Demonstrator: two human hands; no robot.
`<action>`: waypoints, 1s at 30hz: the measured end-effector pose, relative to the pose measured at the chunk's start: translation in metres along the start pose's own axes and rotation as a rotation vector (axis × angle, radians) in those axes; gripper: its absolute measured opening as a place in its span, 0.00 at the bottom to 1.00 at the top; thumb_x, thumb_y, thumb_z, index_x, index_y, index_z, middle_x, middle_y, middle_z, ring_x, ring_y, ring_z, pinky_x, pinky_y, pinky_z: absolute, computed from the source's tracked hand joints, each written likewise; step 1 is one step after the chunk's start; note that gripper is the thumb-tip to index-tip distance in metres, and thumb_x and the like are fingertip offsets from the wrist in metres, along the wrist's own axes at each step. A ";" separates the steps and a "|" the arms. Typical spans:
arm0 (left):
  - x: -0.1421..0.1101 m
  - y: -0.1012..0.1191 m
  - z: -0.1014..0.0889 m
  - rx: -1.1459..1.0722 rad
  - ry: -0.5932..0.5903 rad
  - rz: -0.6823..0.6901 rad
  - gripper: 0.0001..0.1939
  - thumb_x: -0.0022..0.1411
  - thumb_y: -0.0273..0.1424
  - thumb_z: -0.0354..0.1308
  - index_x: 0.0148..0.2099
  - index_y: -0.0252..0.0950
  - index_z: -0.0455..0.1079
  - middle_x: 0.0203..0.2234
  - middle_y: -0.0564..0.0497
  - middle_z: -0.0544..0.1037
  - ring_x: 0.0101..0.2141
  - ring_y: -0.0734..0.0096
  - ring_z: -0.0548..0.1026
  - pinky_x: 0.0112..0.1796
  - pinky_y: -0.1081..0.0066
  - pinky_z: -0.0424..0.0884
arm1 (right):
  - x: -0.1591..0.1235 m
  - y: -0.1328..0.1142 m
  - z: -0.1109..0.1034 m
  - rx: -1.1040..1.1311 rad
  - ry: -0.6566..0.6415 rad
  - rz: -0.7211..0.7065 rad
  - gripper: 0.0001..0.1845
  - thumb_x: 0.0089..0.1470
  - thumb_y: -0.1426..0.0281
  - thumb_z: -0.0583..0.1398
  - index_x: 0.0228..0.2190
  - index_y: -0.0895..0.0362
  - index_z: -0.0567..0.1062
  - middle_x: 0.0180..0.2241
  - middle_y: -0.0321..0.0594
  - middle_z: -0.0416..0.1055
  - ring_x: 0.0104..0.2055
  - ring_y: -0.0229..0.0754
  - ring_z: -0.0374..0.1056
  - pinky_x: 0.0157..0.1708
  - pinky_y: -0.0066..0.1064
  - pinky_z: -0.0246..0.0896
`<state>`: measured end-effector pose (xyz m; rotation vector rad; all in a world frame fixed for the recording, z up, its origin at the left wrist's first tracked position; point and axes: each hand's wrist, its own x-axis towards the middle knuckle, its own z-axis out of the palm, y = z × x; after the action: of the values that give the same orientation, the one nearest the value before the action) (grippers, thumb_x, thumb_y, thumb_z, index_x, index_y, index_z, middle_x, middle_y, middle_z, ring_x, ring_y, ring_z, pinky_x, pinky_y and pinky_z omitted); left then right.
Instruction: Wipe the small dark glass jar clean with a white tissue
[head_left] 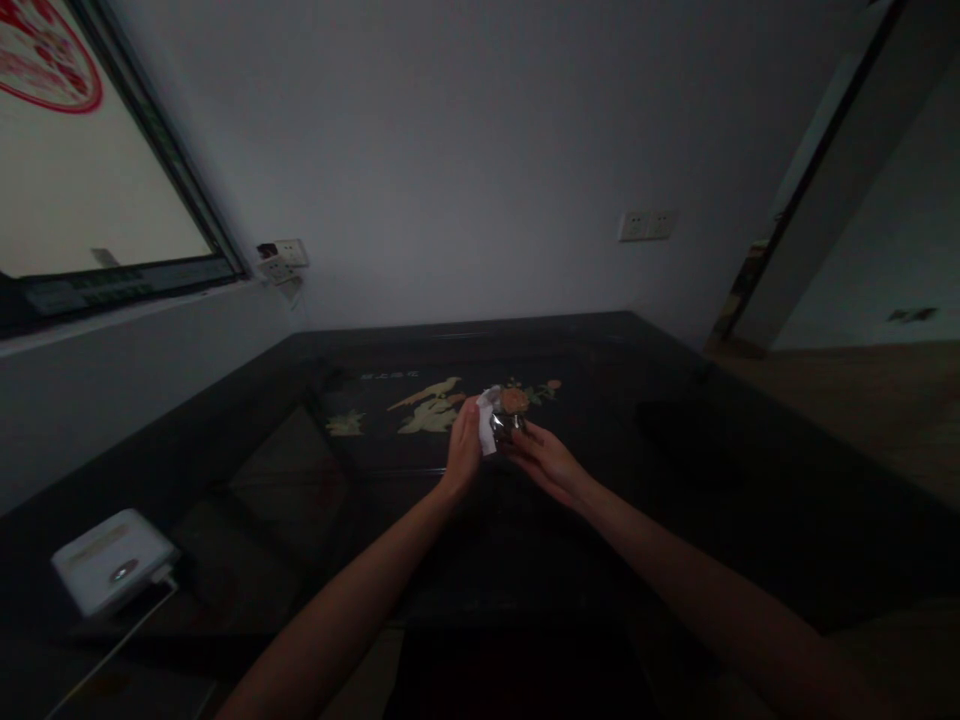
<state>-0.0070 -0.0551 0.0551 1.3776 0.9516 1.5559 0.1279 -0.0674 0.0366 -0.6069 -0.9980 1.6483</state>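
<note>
Both my arms reach out over a black table (675, 470) whose top bears an inlaid bird-and-flower picture. My left hand (463, 445) is closed on a white cloth or tissue (487, 420) and presses it against a small shiny object (507, 420) with a reddish top. My right hand (546, 462) holds that object from below and the right, fingers curled around it. The room is dim, so I cannot make out what the object is.
A white power bank (112, 560) with a white cable (120, 645) lies at the table's near left. Wall sockets (283, 260) sit in the left corner and another pair (646, 224) on the back wall. A window is upper left, a doorway at right.
</note>
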 end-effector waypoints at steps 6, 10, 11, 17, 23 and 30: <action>-0.002 0.004 0.001 0.001 -0.032 0.008 0.23 0.65 0.47 0.46 0.47 0.34 0.70 0.38 0.47 0.76 0.37 0.66 0.73 0.38 0.71 0.69 | 0.001 -0.002 0.003 0.083 0.011 0.009 0.20 0.41 0.61 0.69 0.37 0.55 0.77 0.39 0.40 0.77 0.43 0.43 0.71 0.47 0.35 0.62; -0.001 0.002 0.001 -0.016 -0.038 0.006 0.23 0.65 0.47 0.45 0.48 0.34 0.69 0.39 0.47 0.77 0.38 0.66 0.73 0.39 0.70 0.69 | 0.001 -0.003 0.002 0.095 -0.009 0.002 0.19 0.42 0.61 0.69 0.37 0.55 0.77 0.39 0.39 0.77 0.41 0.41 0.71 0.47 0.34 0.61; -0.001 0.001 0.001 -0.022 -0.036 0.003 0.23 0.65 0.47 0.45 0.48 0.34 0.69 0.39 0.47 0.77 0.38 0.66 0.74 0.39 0.70 0.69 | 0.001 -0.004 0.001 0.081 -0.006 0.004 0.19 0.42 0.61 0.69 0.37 0.55 0.77 0.39 0.39 0.77 0.40 0.41 0.71 0.47 0.33 0.61; -0.003 0.000 0.002 -0.023 -0.008 -0.044 0.22 0.66 0.45 0.45 0.48 0.34 0.69 0.39 0.47 0.77 0.40 0.65 0.74 0.41 0.69 0.69 | 0.000 -0.004 0.000 -0.014 0.047 -0.021 0.19 0.41 0.65 0.69 0.38 0.54 0.77 0.41 0.38 0.76 0.42 0.40 0.71 0.48 0.33 0.61; -0.003 0.001 0.002 0.002 0.030 -0.011 0.21 0.65 0.45 0.47 0.46 0.34 0.70 0.38 0.47 0.77 0.39 0.64 0.74 0.41 0.68 0.69 | 0.002 -0.001 0.000 -0.044 0.048 -0.063 0.21 0.41 0.67 0.69 0.40 0.52 0.77 0.42 0.37 0.76 0.44 0.41 0.71 0.47 0.32 0.63; -0.001 0.001 0.002 -0.018 0.024 -0.019 0.22 0.64 0.47 0.46 0.46 0.35 0.70 0.37 0.47 0.77 0.38 0.63 0.75 0.40 0.67 0.70 | 0.001 -0.002 0.000 -0.061 0.007 -0.063 0.24 0.40 0.67 0.69 0.43 0.52 0.75 0.43 0.38 0.76 0.46 0.43 0.71 0.49 0.35 0.63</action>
<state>-0.0053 -0.0563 0.0559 1.3369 0.9603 1.5659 0.1289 -0.0665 0.0388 -0.6153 -1.0551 1.5647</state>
